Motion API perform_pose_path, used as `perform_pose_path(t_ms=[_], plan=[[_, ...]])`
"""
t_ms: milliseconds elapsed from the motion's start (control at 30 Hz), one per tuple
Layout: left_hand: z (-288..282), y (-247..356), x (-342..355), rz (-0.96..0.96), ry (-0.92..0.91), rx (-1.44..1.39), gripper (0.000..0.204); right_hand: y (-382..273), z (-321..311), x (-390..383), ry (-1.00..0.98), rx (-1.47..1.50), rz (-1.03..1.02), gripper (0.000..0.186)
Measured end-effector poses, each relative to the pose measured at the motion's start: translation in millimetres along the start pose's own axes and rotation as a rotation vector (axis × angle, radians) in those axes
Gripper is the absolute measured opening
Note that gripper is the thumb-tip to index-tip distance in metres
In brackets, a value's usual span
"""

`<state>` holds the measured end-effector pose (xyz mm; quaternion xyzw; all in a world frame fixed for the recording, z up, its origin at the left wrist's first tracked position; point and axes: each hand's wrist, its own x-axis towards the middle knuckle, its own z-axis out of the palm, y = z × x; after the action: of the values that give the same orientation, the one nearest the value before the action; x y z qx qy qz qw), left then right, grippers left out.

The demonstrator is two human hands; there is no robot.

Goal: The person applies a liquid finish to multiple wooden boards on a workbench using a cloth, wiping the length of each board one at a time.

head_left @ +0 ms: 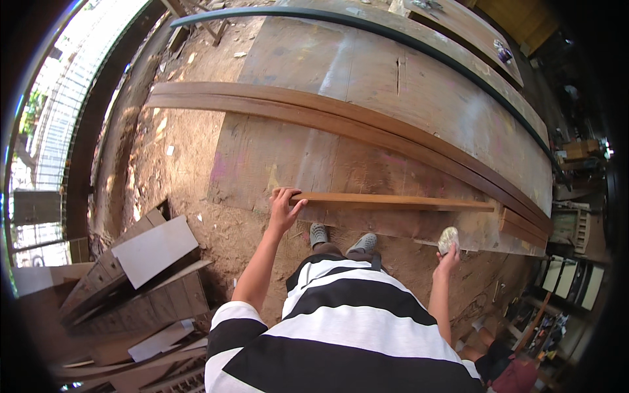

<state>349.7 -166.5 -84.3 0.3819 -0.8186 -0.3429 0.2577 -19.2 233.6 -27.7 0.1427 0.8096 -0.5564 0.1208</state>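
My left hand [285, 205] is closed around the left end of a narrow reddish-brown wooden strip [393, 199]. The strip runs to the right over the near edge of a large paint-stained board [367, 161]. In my right hand [448, 259] is a pale, yellowish-white wad [448, 240], held beyond that edge and apart from the strip. Whether the wad is cloth or sponge I cannot make out. Two long brown wooden planks [314, 109] lie side by side across the board, beyond the strip. Short brown wood pieces [524, 226] lie at the board's right end.
A long dark green bar [367, 23] crosses the far side. Scrap boards and a white panel [156, 251] are piled on the dirt floor [180, 147] at left. At lower right, a person in a dark red top [514, 376] is low down near cluttered tools.
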Motion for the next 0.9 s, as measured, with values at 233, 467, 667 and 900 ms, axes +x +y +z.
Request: perform_pose_path(t_ms=[233,467,667,900], plan=[[16.0,8.9,7.6,-0.161,0.165,-0.085,0.029,-42.1,149.8,-80.8,-0.503,-0.602,-1.032,0.034],[21.2,9.9,-14.2,-0.208,0.266,-0.263,0.048,-20.1,241.9,-155.8,-0.791,-0.988,-1.515,0.055],[16.4,3.7,-19.8,-0.07,0.203,-0.015,0.052,-8.3,301.7,-218.3,-0.945,-0.825,-1.58,0.061],[11.3,-15.6,-14.3,-0.062,0.194,0.051,0.052,-31.4,278.7,-155.4,-1.061,-0.966,-1.921,0.068]])
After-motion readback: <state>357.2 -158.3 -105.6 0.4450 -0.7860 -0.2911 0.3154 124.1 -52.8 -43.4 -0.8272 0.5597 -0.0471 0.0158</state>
